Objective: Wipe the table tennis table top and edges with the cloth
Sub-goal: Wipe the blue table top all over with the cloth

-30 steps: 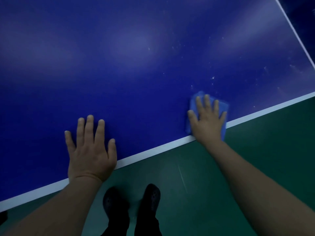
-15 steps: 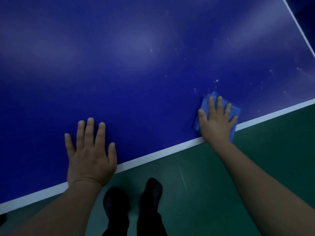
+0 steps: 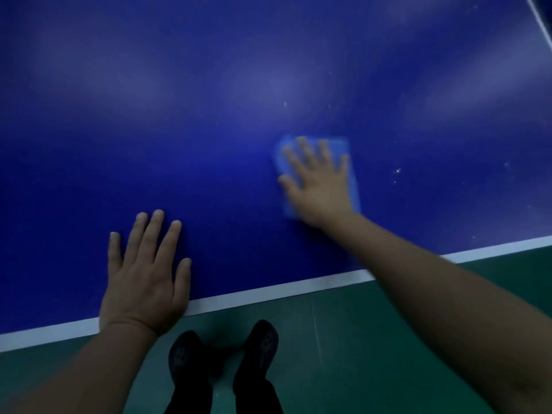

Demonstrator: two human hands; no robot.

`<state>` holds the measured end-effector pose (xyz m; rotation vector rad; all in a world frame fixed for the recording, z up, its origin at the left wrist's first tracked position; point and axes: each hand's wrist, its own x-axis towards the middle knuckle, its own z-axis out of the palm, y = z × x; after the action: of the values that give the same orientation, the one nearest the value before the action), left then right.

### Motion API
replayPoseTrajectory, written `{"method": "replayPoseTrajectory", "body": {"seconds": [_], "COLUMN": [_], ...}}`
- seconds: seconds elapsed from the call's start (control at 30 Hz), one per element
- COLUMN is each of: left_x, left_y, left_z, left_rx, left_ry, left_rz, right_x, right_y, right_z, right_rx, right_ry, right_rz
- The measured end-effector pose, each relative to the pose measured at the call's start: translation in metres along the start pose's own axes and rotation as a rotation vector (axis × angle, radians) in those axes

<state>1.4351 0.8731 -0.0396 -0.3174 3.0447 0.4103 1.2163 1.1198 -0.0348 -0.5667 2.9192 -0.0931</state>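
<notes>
The dark blue surface (image 3: 209, 115) of the table tennis table fills the upper two thirds of the frame, with soft pale reflections spread across it and small white specks scattered toward the right side. Its white edge line (image 3: 268, 289) runs on a slant from the lower left up to the right edge of the frame, and a second white line (image 3: 539, 19) cuts across the top right corner.

My left hand (image 3: 143, 282) lies flat on the surface at lower left, fingers (image 3: 155, 234) straight and slightly spread, holding nothing, the heel of the palm over the white edge line.

My right hand (image 3: 319, 186) is right of centre, well in from the edge line, blurred. It presses flat on the blue cloth (image 3: 343, 150), fingers stretched out over it rather than curled round it. The cloth lies folded on the surface, showing past my fingertips and along both sides of the hand.

Below the edge line is a green floor (image 3: 373, 339) with a faint pale streak. My two dark shoes (image 3: 224, 354) stand on it at bottom centre, between my forearms, with dark trouser legs above them.
</notes>
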Motion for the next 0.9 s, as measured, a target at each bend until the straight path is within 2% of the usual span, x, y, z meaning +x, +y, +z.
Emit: {"method": "replayPoseTrajectory", "body": {"seconds": [0.07,0.13,0.2,0.23,0.3,0.4,0.47,0.5,0.53,0.57,0.67,0.73,0.8,0.83,0.9], "left_x": [0.0,0.0,-0.001,-0.001,0.0,0.0,0.0,0.0,0.0,0.001,0.0,0.0,0.0,0.001,0.0], "left_y": [0.0,-0.001,-0.001,-0.002,-0.001,-0.001,-0.001,-0.001,-0.001,-0.002,-0.002,-0.002,-0.002,-0.002,-0.002], "left_z": [0.0,0.0,0.0,0.0,0.0,0.0,0.001,0.001,0.001,0.001,0.002,0.003,0.003,0.003,0.002], "left_rx": [0.005,0.014,0.015,0.014,0.015,0.023,0.024,0.02,0.016,0.016,0.039,0.042,0.038,0.041,0.049], "left_ry": [-0.004,-0.003,0.004,0.008,0.011,0.019,0.023,0.023,0.022,0.016,-0.004,-0.003,-0.001,-0.004,-0.022], "left_rz": [-0.004,-0.001,0.0,0.0,0.002,0.002,0.004,0.004,0.001,-0.002,-0.003,0.002,-0.001,-0.002,-0.005], "right_x": [0.009,0.011,0.013,0.015,0.007,-0.036,-0.055,-0.051,-0.042,-0.03,-0.006,-0.004,-0.002,-0.001,-0.011], "right_y": [0.061,0.092,0.08,0.063,0.016,-0.046,-0.032,-0.011,0.014,0.042,0.119,0.133,0.11,0.088,0.034], "right_z": [-0.011,-0.019,-0.016,-0.013,-0.003,0.011,0.015,0.013,0.01,0.006,-0.013,-0.023,-0.022,-0.018,-0.005], "right_rx": [0.052,0.142,0.151,0.133,0.079,0.01,-0.052,-0.082,-0.095,-0.093,-0.018,0.089,0.113,0.101,0.049], "right_ry": [0.016,0.041,0.069,0.076,0.069,0.007,-0.019,-0.005,0.017,0.046,0.008,0.023,0.055,0.048,0.043], "right_rz": [0.377,0.685,0.779,0.725,0.452,-0.222,-0.613,-0.675,-0.613,-0.458,0.219,0.523,0.616,0.58,0.325]}}
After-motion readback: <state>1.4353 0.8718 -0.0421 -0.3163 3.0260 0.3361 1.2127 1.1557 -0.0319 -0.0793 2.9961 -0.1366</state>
